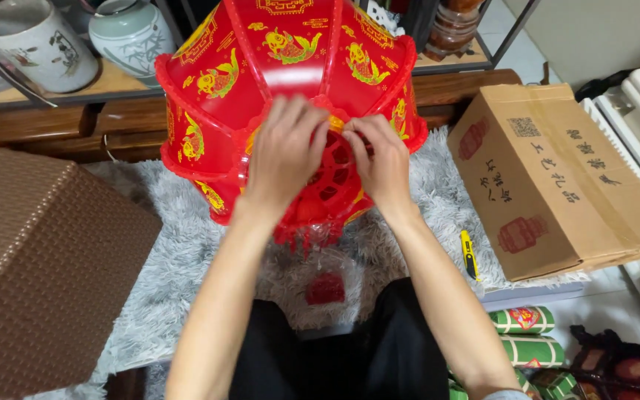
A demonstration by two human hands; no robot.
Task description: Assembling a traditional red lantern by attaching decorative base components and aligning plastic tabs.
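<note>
A large red lantern (290,67) with yellow fish patterns lies tilted in front of me over a grey shaggy rug (179,244). My left hand (284,152) and my right hand (381,159) both grip the lantern's red openwork end piece (335,185), fingers curled on its rim. Red fringe hangs below the end piece. A small red piece in clear wrap (325,287) lies on the rug near my lap.
A cardboard box (557,178) stands at right, a yellow utility knife (469,254) beside it. A brown woven box (38,259) sits at left. Ceramic jars (131,33) stand on a wooden shelf behind. Green wrapped rolls (524,333) lie at lower right.
</note>
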